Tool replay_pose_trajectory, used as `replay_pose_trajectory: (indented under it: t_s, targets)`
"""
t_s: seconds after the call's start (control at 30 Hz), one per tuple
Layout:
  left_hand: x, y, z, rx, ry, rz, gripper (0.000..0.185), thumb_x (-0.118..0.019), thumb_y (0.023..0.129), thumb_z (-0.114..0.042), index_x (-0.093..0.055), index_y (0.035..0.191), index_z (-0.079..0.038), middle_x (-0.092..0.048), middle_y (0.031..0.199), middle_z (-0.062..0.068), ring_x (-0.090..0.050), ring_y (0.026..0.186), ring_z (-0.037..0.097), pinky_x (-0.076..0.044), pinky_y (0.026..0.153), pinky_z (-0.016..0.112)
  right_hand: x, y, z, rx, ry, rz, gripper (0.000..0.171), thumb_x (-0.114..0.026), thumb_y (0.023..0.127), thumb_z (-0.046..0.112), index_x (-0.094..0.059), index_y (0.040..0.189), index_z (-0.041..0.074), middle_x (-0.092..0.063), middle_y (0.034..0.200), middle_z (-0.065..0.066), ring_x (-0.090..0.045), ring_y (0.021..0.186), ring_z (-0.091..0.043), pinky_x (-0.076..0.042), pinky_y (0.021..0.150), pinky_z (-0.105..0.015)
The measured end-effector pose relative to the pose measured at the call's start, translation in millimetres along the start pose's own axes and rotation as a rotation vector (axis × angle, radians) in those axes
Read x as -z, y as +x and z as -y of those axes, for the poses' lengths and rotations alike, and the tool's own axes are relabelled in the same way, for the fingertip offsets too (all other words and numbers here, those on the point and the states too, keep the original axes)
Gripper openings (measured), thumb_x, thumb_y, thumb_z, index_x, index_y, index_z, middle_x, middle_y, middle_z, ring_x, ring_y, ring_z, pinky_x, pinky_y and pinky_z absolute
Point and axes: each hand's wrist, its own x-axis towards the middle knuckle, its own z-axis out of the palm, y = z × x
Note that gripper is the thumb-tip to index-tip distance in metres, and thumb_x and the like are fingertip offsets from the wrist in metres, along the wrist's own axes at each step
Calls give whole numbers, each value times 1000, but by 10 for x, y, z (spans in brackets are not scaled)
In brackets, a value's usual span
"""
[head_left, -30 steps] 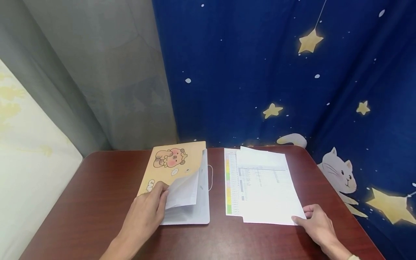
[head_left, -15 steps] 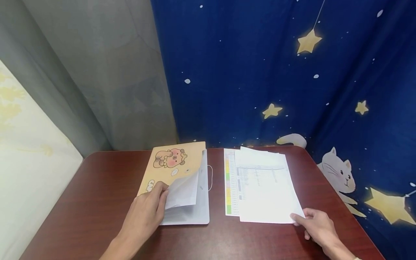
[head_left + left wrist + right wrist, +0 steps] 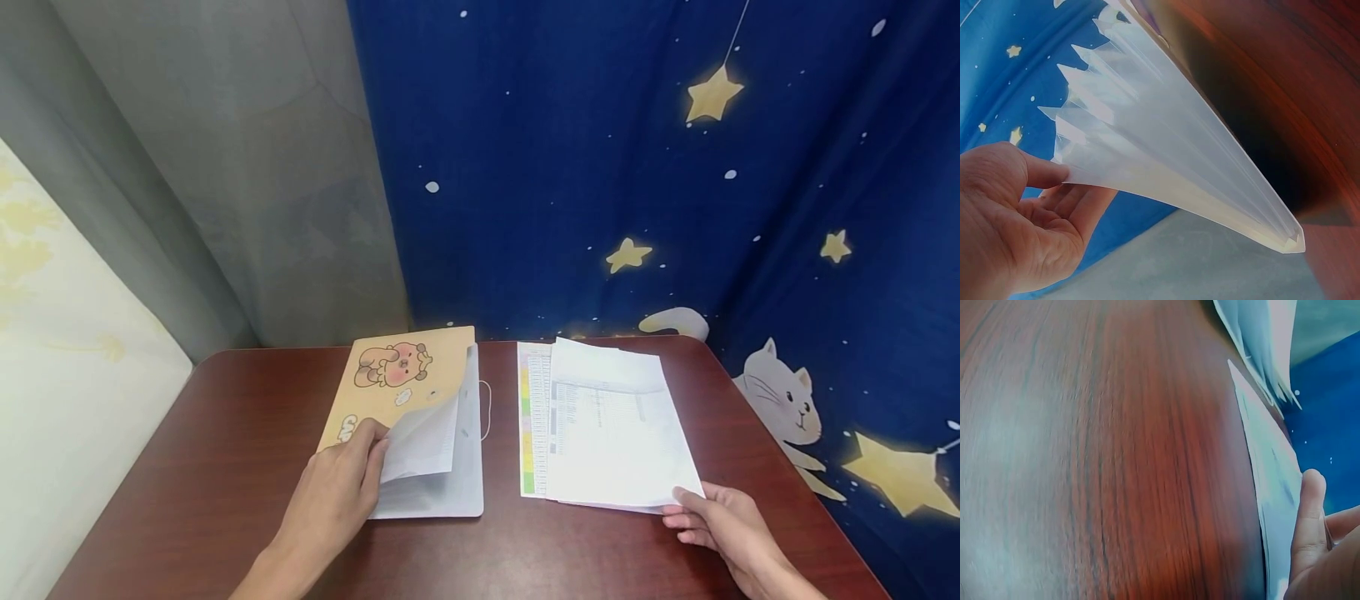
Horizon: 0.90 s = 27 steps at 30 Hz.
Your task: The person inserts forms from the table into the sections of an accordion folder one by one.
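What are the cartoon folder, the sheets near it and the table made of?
The folder looks like flexible plastic: its inner leaves are translucent and shiny. The sheets seem to be smooth white paper, with thin edges and printed rows. The table has a glossy reddish-brown wood grain, perhaps wood, perhaps laminate.

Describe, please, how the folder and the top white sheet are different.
The folder is tan with a cartoon animal; the top sheet is white with small print.

The folder is thick, with several clear layers inside; the top sheet is thin.

The left hand holds the folder partly open; the right hand pinches the top sheet's near right corner.

Both are held by one hand each.
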Motion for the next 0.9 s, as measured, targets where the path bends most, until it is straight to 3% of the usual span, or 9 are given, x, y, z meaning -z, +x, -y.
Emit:
replay_pose_trajectory:
  t_s: [0.47, 0.73, 0.9]
  targets:
    - [-5, -3, 8, -13, 0, -13, 13, -73, 98, -10, -64, 101, -19, -34, 55, -16, -36, 53, 5, -33, 53, 26, -54, -138, 173, 5, 111, 39, 53, -63, 106, 21, -45, 144, -11, -81, 96, -7, -76, 83, -12, -63, 80, -25]
    - [-8, -5, 9, -22, 4, -21, 12, -71, 99, -10, -63, 100, -18, -34, 55, -17, -36, 53, 4, -32, 53, 25, -215, -219, 320, 38, 151, 74, 31, -65, 105, 20, -61, 123, -4, -81, 92, -6, -75, 80, -11, -63, 78, -26]
    - [8, -4, -4, -2, 4, 2, 4, -66, 105, -18, -64, 101, -17, -34, 55, -16, -36, 53, 5, -33, 53, 25, -345, -244, 366, 65, 180, 101, 21, -65, 105, 18, -65, 115, -1, -80, 88, -4, -74, 76, -10, -62, 77, -25]
